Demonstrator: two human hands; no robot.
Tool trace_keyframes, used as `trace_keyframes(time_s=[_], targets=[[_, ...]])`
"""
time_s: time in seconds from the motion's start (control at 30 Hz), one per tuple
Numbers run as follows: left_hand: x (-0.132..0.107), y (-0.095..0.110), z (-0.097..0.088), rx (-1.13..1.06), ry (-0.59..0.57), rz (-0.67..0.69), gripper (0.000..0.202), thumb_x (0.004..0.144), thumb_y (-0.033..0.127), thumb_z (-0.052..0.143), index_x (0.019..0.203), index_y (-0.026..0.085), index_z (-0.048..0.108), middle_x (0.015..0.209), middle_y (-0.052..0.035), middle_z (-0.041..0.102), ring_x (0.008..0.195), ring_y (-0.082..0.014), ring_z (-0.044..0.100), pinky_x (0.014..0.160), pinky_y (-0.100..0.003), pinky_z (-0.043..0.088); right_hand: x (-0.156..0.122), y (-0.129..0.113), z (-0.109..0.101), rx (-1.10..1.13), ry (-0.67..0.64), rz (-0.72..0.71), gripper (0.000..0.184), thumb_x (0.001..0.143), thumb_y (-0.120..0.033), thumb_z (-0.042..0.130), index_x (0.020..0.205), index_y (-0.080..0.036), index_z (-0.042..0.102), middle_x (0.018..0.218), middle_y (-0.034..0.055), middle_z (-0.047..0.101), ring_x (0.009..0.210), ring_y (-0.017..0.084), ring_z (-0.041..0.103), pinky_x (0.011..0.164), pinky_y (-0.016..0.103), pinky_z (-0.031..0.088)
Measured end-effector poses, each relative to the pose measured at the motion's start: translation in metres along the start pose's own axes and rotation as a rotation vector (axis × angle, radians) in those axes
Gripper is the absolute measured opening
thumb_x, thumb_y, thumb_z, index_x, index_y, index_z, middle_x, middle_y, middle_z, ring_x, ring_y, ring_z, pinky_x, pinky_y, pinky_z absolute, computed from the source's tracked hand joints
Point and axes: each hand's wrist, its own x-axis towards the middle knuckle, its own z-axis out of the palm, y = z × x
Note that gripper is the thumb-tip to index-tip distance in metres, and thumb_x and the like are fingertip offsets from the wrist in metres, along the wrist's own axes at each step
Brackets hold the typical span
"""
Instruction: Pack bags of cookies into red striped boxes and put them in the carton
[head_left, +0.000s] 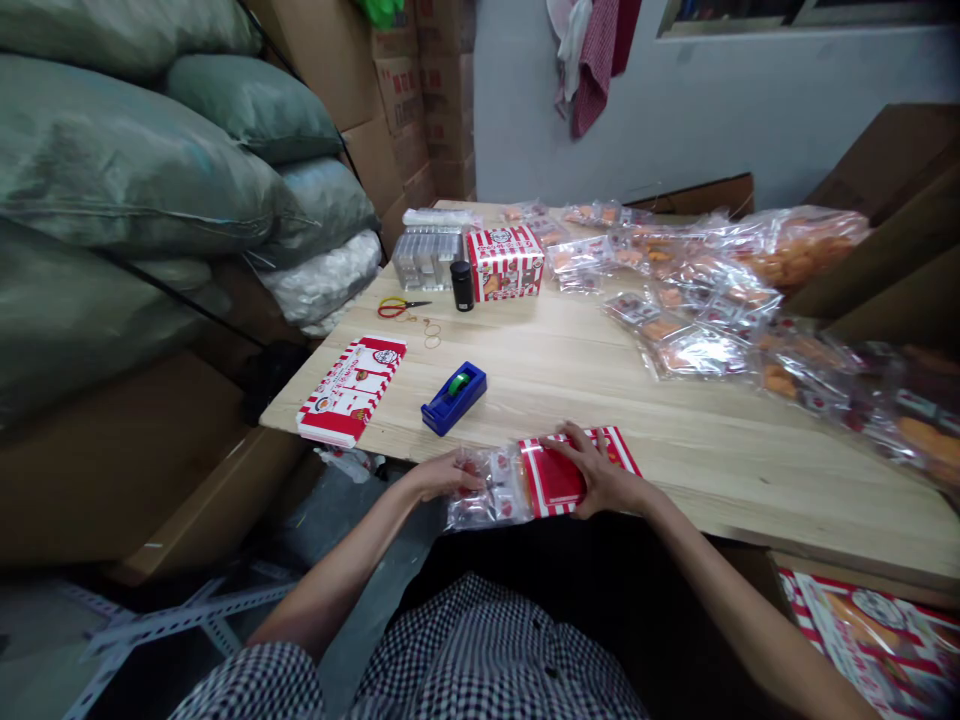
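Note:
At the table's front edge, a clear plastic packet with small red-and-white pieces inside lies against one end of a red-and-white cardboard box. My left hand grips the packet's left part, thumb on top. My right hand lies over the box with its fingers spread and bent around it, holding it. The packet's right end meets the box's open-looking left end; how far it reaches inside is hidden. Just beyond my hands stands a blue tape dispenser with a green roll.
Flat printed cartons are stacked at the left table edge. Scissors, a black cylindrical container, a printed box and clear plastic cases stand farther back. Many clear packets cover the right side. Large sacks are piled left.

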Motion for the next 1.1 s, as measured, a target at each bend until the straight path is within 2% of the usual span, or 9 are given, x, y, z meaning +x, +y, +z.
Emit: trace_keyframes(time_s=[0.1, 0.2, 0.33, 0.43, 0.6, 0.77, 0.9, 1.0, 1.1], targets=[[0.018, 0.003, 0.018, -0.01, -0.002, 0.0, 0.032, 0.053, 0.031, 0.087, 0.064, 0.01, 0.065, 0.057, -0.0005, 0.06, 0.05, -0.0103, 0.051, 0.048, -0.021, 0.037, 0.001, -0.004, 0.002, -0.014, 0.016, -0.001, 0.121, 0.049, -0.028, 0.084, 0.155, -0.03, 0.024, 0.159, 0.0185, 0.014, 0.151, 0.042, 0.002, 0.114, 0.064, -0.01], [0.025, 0.005, 0.027, -0.037, 0.047, 0.037, 0.038, 0.058, 0.037, 0.087, 0.078, 0.011, 0.067, 0.068, -0.0021, 0.066, 0.057, -0.011, 0.057, 0.055, -0.021, 0.044, -0.001, -0.007, 0.001, -0.022, 0.054, 0.021, 0.121, 0.051, -0.03, 0.083, 0.155, -0.03, 0.023, 0.157, 0.0181, 0.017, 0.151, 0.041, 0.004, 0.114, 0.063, -0.012], [0.005, 0.008, 0.008, -0.042, 0.131, 0.034, 0.053, 0.066, 0.048, 0.083, 0.102, 0.015, 0.063, 0.085, -0.0055, 0.073, 0.068, -0.0145, 0.067, 0.064, -0.026, 0.053, -0.008, -0.01, -0.001, -0.013, 0.099, 0.061, 0.118, 0.055, -0.032, 0.081, 0.156, -0.028, 0.021, 0.156, 0.0181, 0.019, 0.151, 0.04, 0.008, 0.115, 0.062, -0.012], [-0.017, 0.015, -0.009, -0.02, 0.131, 0.004, 0.055, 0.068, 0.05, 0.082, 0.104, 0.013, 0.063, 0.093, -0.011, 0.075, 0.074, -0.0187, 0.072, 0.067, -0.027, 0.054, -0.01, -0.015, 0.002, -0.022, 0.147, 0.06, 0.114, 0.055, -0.031, 0.08, 0.155, -0.029, 0.025, 0.155, 0.017, 0.021, 0.15, 0.039, 0.013, 0.116, 0.061, -0.012], [-0.029, 0.033, 0.004, 0.041, 0.111, 0.047, 0.046, 0.07, 0.044, 0.079, 0.1, 0.012, 0.066, 0.095, -0.0121, 0.076, 0.078, -0.0218, 0.074, 0.068, -0.027, 0.054, -0.007, -0.041, 0.008, -0.038, 0.267, -0.004, 0.11, 0.055, -0.03, 0.079, 0.153, -0.029, 0.029, 0.152, 0.0154, 0.025, 0.148, 0.039, 0.016, 0.117, 0.059, -0.009], [-0.025, 0.054, 0.039, 0.423, 0.102, 0.299, 0.018, 0.082, 0.028, 0.058, 0.077, 0.013, 0.068, 0.07, -0.005, 0.069, 0.059, -0.0164, 0.064, 0.06, -0.025, 0.047, -0.008, -0.075, 0.007, 0.028, 0.373, -0.051, 0.11, 0.057, -0.032, 0.08, 0.153, -0.03, 0.025, 0.148, 0.0136, 0.026, 0.145, 0.039, 0.022, 0.119, 0.059, -0.006], [-0.022, 0.079, 0.057, 0.552, 0.119, 0.414, 0.019, 0.08, 0.019, 0.06, 0.062, 0.016, 0.066, 0.062, -0.0028, 0.063, 0.06, -0.0158, 0.056, 0.065, -0.026, 0.042, -0.008, -0.084, 0.01, 0.098, 0.49, 0.011, 0.114, 0.057, -0.034, 0.081, 0.154, -0.035, 0.021, 0.142, 0.0118, 0.03, 0.139, 0.042, 0.028, 0.118, 0.064, 0.0], [-0.028, 0.104, 0.069, 0.613, 0.184, 0.603, 0.016, 0.087, 0.026, 0.061, 0.084, 0.018, 0.074, 0.08, -0.0063, 0.072, 0.076, -0.0215, 0.063, 0.079, -0.031, 0.046, -0.008, -0.087, 0.009, 0.19, 0.673, 0.103, 0.12, 0.059, -0.036, 0.082, 0.155, -0.039, 0.011, 0.141, 0.0097, 0.028, 0.136, 0.041, 0.031, 0.117, 0.062, 0.017], [-0.039, 0.118, 0.087, 0.464, 0.436, 0.861, 0.041, 0.088, 0.032, 0.065, 0.128, 0.022, 0.063, 0.129, -0.0099, 0.065, 0.12, -0.028, 0.056, 0.107, -0.039, 0.039, -0.009, -0.095, 0.005, 0.312, 0.952, 0.226, 0.132, 0.06, -0.043, 0.085, 0.157, -0.035, -0.004, 0.14, 0.0111, 0.021, 0.136, 0.038, 0.03, 0.115, 0.054, 0.03]])
